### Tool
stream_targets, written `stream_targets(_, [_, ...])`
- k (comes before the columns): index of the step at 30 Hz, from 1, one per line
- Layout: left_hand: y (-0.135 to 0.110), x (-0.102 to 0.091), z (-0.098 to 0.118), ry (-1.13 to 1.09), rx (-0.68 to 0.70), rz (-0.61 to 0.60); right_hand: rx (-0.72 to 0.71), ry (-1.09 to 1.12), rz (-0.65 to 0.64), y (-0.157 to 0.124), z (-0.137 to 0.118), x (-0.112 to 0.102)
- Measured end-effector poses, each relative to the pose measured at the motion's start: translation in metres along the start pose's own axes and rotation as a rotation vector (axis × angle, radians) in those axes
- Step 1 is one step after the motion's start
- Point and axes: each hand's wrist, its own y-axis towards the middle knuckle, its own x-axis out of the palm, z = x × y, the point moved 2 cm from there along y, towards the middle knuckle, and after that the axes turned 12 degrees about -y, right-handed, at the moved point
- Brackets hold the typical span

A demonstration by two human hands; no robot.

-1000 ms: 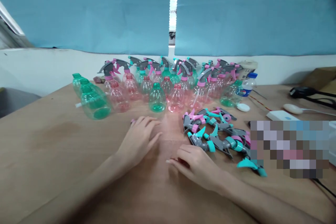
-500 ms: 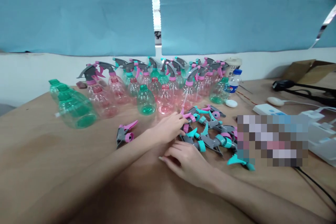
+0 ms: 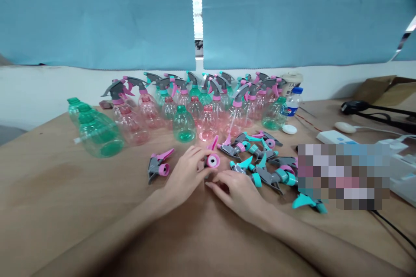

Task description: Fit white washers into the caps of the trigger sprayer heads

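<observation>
My left hand is closed on a grey and pink trigger spray head, its pink collar opening turned toward me. Just to the right, my right hand has its thumb and fingers drawn together close to that spray head. What those fingertips pinch, if anything, I cannot make out. On the table left of my hands lies another pink-collared spray head. Several loose pink and turquoise spray heads are heaped to the right. Behind my hands stand open bottles, among them a green bottle and a pink bottle.
Bottles with spray heads fitted stand along the wall. Green bottles are at the left. A blue-capped drink bottle, a white round lid, a power strip with cables and a cardboard box are at the right.
My left hand has drawn back from the heap toward me and to the left, bringing a pink-collared spray head out. My right hand has stayed nearly in place.
</observation>
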Motion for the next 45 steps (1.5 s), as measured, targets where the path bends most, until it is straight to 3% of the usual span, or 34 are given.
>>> stream_targets(6, [-0.04, 0.003, -0.007, -0.181, -0.094, 0.06, 0.114, 0.012, 0.046, 0.001, 0.006, -0.003])
stream_targets(12, [-0.038, 0.006, -0.01, -0.278, -0.133, 0.073, 0.114, 0.248, 0.146, -0.001, 0.005, -0.005])
stream_targets(16, [-0.04, 0.005, -0.009, -0.291, -0.127, 0.07, 0.034, 0.312, 0.111, -0.004, -0.002, -0.005])
stream_targets(20, [-0.043, 0.005, -0.007, -0.282, -0.094, 0.053, -0.013, 0.261, 0.077, -0.005, -0.008, -0.006])
stream_targets(32, [-0.048, 0.007, -0.005, -0.291, -0.077, 0.049, -0.057, 0.029, 0.191, -0.01, -0.014, -0.009])
stream_targets(45, [-0.048, 0.007, -0.005, -0.301, -0.086, 0.03, -0.005, 0.291, 0.001, -0.012, -0.011, -0.001])
